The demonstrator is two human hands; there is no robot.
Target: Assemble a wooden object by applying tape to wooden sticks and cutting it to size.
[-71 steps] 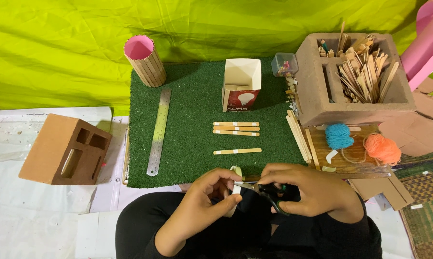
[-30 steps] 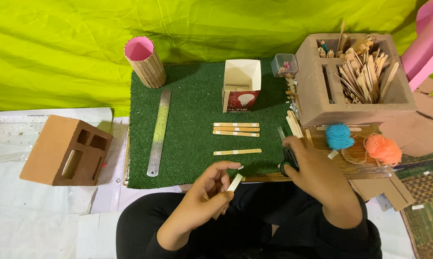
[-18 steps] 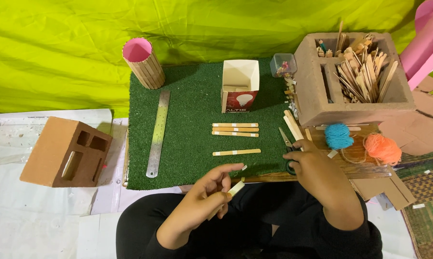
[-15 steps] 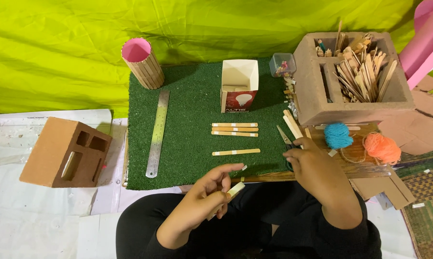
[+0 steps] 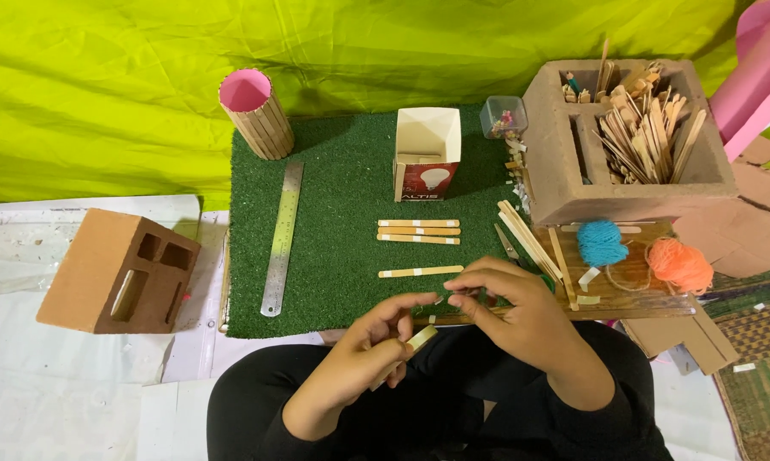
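Observation:
My left hand [image 5: 370,348] is over my lap and grips a short wooden stick [image 5: 419,340] with a pale band on it. My right hand [image 5: 511,314] is just to its right at the near edge of the green turf mat [image 5: 334,196]. Its fingertips pinch together against my left forefinger, with a small pale strip [image 5: 439,300] between them. On the mat beyond lie a single banded stick [image 5: 421,271] and three sticks side by side [image 5: 419,230]. Grey scissors [image 5: 505,243] lie just past my right hand.
A steel ruler [image 5: 282,237], a pink-lined stick cup [image 5: 255,111] and an open white carton [image 5: 426,154] stand on the mat. A cardboard box of sticks [image 5: 632,196], blue yarn [image 5: 601,243] and orange yarn [image 5: 679,265] are at right. A brown cardboard block [image 5: 120,271] is at left.
My right hand carried the scissors to the right and set them down by the loose sticks, then came back to my left hand. The left hand has kept hold of the stick.

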